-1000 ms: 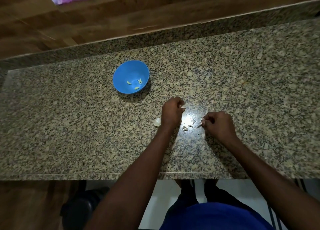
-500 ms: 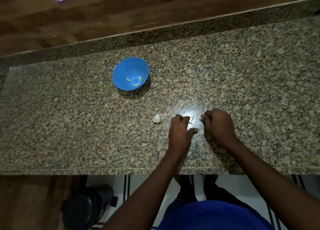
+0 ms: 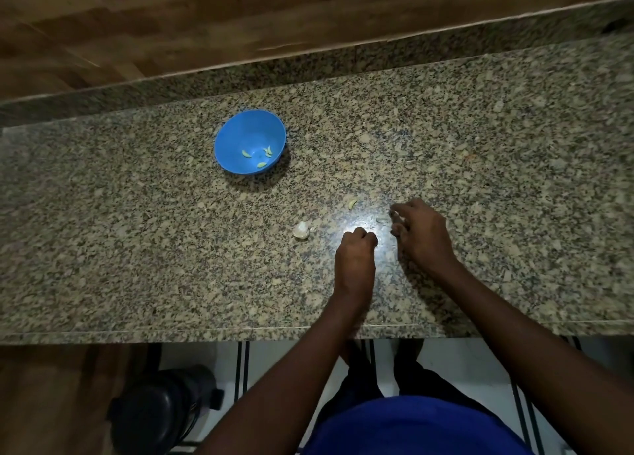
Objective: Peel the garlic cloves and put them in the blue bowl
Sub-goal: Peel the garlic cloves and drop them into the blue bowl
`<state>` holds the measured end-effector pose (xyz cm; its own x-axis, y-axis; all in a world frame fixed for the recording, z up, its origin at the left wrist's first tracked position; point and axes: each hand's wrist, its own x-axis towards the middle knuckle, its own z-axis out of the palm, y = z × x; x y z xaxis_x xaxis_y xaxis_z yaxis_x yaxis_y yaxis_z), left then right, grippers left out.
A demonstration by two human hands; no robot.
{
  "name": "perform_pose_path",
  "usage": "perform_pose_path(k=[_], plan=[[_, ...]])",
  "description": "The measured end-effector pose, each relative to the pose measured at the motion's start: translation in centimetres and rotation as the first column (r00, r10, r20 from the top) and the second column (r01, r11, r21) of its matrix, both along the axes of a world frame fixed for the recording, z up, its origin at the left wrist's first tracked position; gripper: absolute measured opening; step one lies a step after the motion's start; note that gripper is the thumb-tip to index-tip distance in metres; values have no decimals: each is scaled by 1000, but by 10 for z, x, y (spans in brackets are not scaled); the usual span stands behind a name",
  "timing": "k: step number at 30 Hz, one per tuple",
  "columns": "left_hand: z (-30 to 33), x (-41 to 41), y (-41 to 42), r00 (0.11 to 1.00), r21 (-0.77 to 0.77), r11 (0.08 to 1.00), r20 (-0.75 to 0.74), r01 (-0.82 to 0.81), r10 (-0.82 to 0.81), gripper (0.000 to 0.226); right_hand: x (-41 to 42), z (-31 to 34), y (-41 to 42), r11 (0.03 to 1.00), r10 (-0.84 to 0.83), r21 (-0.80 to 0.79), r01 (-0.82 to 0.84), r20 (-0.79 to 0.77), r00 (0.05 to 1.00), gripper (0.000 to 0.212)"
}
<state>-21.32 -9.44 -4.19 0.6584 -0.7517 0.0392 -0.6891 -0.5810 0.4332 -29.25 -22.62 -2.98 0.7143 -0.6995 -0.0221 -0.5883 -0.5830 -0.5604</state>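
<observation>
The blue bowl [image 3: 250,142] stands at the counter's middle left with several peeled garlic cloves in its bottom. One peeled clove [image 3: 352,203] lies on the counter in front of it. A white unpeeled garlic piece [image 3: 301,230] sits to the lower left of that clove. My left hand [image 3: 356,255] is curled into a fist just right of the unpeeled piece, and nothing shows inside it. My right hand [image 3: 420,231] rests beside it with loosely bent, spread fingers touching the counter near a scrap of peel [image 3: 381,219].
The speckled granite counter [image 3: 137,248] runs the full width, with a raised granite lip and a wooden surface behind it. Its near edge lies just under my forearms. A dark round object [image 3: 161,410] stands on the floor at the lower left.
My left hand pulled back from the far side toward me, uncovering a peeled clove on the counter, and closed into a fist. My right hand's pinch loosened into spread fingers.
</observation>
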Motion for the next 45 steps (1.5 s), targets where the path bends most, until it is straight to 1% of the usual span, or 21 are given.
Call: perform_pose_path(k=[2,4,5,7,9,10,12,14,15,17,21,23,26,29,31,34,37,39,41,43,45], plan=[[0,10,4,999,18,1000,21,-25,25,26,10,-2,1,997,69,-17,-69,9,998,23],[2,21,7,998,43,998,28,-56,55,23,19,-3,3,989,140,-43,-141,-30,990,14],[2,25,8,997,50,997,33,-67,65,22,22,-3,5,985,158,-57,-161,-57,986,11],[3,29,8,997,55,996,12,-76,75,20,23,-4,7,982,171,-67,-176,-79,982,14],[7,28,8,984,21,992,-130,-124,126,18,21,-4,8,989,138,-47,-140,-53,989,15],[11,28,7,955,-12,984,-247,-175,167,18,19,-2,9,997,81,-4,-81,-16,997,14],[15,30,7,859,-70,960,-469,-270,207,13,13,2,6,988,-99,126,90,62,993,14],[15,33,10,795,-115,945,-578,-307,188,7,2,6,3,950,-243,219,221,77,967,16],[14,33,11,785,-128,944,-596,-303,171,7,-4,8,3,940,-270,236,246,75,960,16],[13,32,12,812,-140,951,-564,-275,152,8,-13,9,7,949,-252,210,234,64,966,16],[8,30,12,922,-172,975,-381,-143,68,11,-17,0,20,979,-171,112,168,20,985,17],[7,30,13,945,-157,983,-325,-94,39,11,-15,-3,24,991,-123,59,123,-18,992,14],[6,32,14,941,-190,978,-336,-90,22,13,-14,-5,31,999,-36,16,36,-45,998,12],[6,36,17,911,-194,975,-413,-110,20,19,-13,-3,38,1000,19,-5,-19,-55,998,12],[4,38,19,888,-201,971,-459,-129,23,22,-14,-2,39,1000,18,-3,-18,-26,1000,14],[5,41,21,870,-196,967,-490,-162,47,19,-14,0,40,1000,-20,21,19,31,999,21],[7,44,23,872,-184,969,-486,-166,57,19,-14,0,41,1000,-8,-2,8,-1,1000,15],[9,42,23,882,-194,969,-469,-152,44,21,-15,-1,43,1000,21,-21,-22,-37,999,9],[8,38,24,904,-202,974,-428,-104,8,23,-15,-3,47,998,59,-28,-61,-58,997,12],[6,32,23,942,-209,978,-333,-21,-51,26,-15,-6,51,997,68,-30,-70,-58,996,10],[5,27,22,967,-150,987,-235,59,-94,23,-14,-9,53,998,55,-12,-56,-40,998,14]])
